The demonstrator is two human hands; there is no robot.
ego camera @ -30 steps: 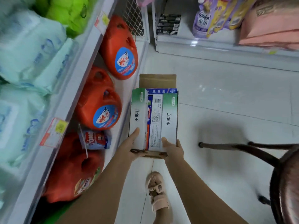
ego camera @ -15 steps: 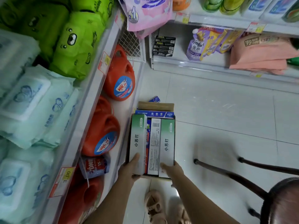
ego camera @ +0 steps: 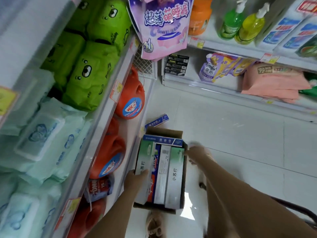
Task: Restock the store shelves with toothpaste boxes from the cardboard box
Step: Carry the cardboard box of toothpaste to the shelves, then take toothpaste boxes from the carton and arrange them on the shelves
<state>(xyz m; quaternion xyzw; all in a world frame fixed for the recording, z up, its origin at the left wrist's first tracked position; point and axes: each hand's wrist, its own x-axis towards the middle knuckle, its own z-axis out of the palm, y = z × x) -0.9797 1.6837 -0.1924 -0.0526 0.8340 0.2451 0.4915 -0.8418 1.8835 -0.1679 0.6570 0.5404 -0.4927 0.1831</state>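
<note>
Sitting on the white floor (ego camera: 240,134) beside the left shelf's base, cardboard box (ego camera: 164,133) holds toothpaste boxes (ego camera: 173,176) lying lengthwise. Left hand (ego camera: 135,177) grips the leftmost green-white box at its near end. Right hand (ego camera: 195,152) blurred at the carton's right edge; grip indeterminate. One blue box (ego camera: 157,121) lies just beyond the carton.

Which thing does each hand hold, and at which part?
The left hand grips the leftmost toothpaste box near its middle. The blurred right hand reaches the cardboard box; hold unclear.
</note>
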